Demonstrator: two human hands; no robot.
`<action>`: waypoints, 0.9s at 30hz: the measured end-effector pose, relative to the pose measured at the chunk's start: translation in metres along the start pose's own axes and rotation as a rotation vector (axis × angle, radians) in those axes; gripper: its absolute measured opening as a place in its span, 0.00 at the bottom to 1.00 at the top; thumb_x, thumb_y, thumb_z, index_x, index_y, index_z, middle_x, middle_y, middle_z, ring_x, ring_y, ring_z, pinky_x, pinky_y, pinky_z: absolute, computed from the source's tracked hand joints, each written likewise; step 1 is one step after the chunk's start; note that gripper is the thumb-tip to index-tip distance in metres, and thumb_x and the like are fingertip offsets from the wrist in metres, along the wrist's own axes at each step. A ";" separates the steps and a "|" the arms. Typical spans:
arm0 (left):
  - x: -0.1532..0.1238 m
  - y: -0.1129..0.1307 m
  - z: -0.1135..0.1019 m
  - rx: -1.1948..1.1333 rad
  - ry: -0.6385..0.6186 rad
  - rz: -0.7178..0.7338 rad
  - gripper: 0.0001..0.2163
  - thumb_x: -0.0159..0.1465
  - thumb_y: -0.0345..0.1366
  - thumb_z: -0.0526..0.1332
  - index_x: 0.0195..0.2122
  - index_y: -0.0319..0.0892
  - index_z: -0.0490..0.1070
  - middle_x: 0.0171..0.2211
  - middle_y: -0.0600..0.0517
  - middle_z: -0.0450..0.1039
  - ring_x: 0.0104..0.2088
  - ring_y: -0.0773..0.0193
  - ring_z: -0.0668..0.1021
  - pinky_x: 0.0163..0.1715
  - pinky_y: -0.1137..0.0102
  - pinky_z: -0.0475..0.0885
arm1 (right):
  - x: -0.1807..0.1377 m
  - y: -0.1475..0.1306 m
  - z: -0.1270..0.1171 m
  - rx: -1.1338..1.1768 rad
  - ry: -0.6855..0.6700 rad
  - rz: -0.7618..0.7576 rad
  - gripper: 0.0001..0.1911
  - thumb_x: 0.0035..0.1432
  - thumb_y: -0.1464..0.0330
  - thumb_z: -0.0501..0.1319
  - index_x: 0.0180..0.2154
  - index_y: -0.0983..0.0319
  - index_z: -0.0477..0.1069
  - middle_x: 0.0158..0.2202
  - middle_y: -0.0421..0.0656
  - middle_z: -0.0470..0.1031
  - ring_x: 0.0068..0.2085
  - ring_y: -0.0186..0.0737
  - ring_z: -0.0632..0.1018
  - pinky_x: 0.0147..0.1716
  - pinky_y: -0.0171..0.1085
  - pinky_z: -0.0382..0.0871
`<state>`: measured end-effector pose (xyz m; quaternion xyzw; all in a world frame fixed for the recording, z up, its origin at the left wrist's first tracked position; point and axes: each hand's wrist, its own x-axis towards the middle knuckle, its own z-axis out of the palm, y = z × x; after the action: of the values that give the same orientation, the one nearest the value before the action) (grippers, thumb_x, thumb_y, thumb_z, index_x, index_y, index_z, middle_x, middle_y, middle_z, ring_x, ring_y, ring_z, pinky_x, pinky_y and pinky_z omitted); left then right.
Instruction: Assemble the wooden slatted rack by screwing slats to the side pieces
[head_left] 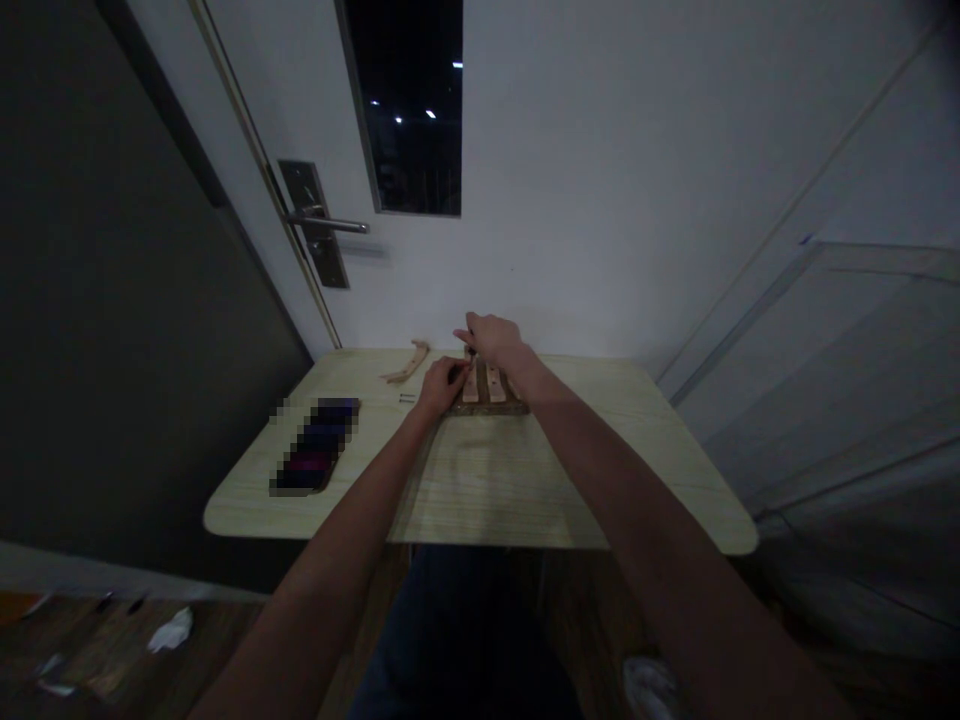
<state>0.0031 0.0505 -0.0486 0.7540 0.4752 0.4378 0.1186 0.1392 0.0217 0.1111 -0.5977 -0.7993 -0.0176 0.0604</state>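
A dark brown wooden board [491, 409] lies near the back of the table, with light wooden pieces set across it; one is the left piece [471, 388], another the middle piece [494, 385]. My left hand [441, 385] is at the board's left side, its thumb and fingers pinched together by the left piece. Whatever sits between those fingertips is too small to tell. Above the far end of the same piece, my right hand [495, 338] is closed, fingers curled down; what it grips is hidden. A curved light wooden hook [407, 364] and thin screws [406, 398] lie left of my hands.
The pale wooden table [480, 480] stands against a white door with a metal handle [330, 224]. A phone [315, 445], blurred out, lies on the table's left part. On the floor at lower left is a crumpled white item [171, 630].
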 end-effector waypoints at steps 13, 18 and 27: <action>0.000 -0.002 0.000 -0.010 -0.003 -0.002 0.08 0.65 0.36 0.60 0.43 0.41 0.76 0.42 0.46 0.78 0.44 0.56 0.77 0.50 0.60 0.73 | 0.006 0.004 -0.006 -0.041 -0.051 0.003 0.22 0.68 0.59 0.54 0.54 0.66 0.70 0.55 0.59 0.75 0.55 0.53 0.77 0.49 0.45 0.71; 0.000 -0.003 0.000 -0.008 0.001 -0.005 0.08 0.64 0.35 0.61 0.42 0.41 0.76 0.42 0.45 0.78 0.45 0.55 0.78 0.50 0.59 0.72 | 0.007 0.005 -0.003 -0.061 -0.009 0.058 0.25 0.68 0.57 0.52 0.57 0.68 0.67 0.54 0.60 0.75 0.54 0.53 0.77 0.49 0.46 0.71; 0.000 -0.002 0.000 -0.009 0.000 -0.020 0.08 0.64 0.36 0.61 0.41 0.41 0.76 0.42 0.46 0.78 0.45 0.56 0.77 0.50 0.59 0.72 | 0.005 0.009 -0.009 0.009 -0.119 0.056 0.26 0.60 0.66 0.60 0.58 0.68 0.65 0.52 0.58 0.77 0.51 0.53 0.79 0.45 0.43 0.74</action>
<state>0.0018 0.0511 -0.0499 0.7486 0.4807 0.4386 0.1265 0.1468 0.0278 0.1197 -0.6195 -0.7845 0.0231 0.0160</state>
